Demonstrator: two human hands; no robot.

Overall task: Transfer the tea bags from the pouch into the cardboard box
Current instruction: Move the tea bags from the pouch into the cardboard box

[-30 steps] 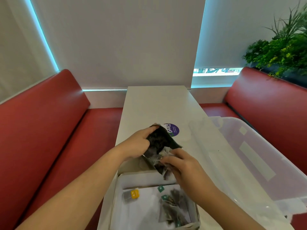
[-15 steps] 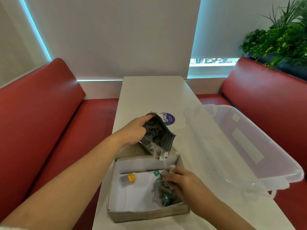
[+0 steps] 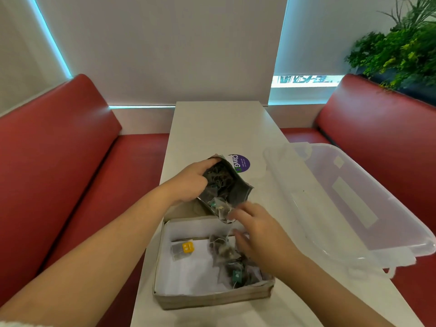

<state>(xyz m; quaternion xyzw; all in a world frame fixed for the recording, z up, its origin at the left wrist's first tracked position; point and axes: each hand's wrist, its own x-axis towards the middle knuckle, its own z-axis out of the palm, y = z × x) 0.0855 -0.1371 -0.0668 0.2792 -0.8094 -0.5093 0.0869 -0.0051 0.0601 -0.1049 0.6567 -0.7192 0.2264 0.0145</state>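
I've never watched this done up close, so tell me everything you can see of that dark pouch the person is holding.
The pouch is a soft, dark grey bag that looks like foil or plastic, crumpled and torn open. The left hand grips its upper end and tilts it, mouth down, above the far edge of the cardboard box. Inside lie dark tea bags with thin strings and a green tag. One pale tea bag hangs out of the mouth, where the right hand reaches with open fingers.
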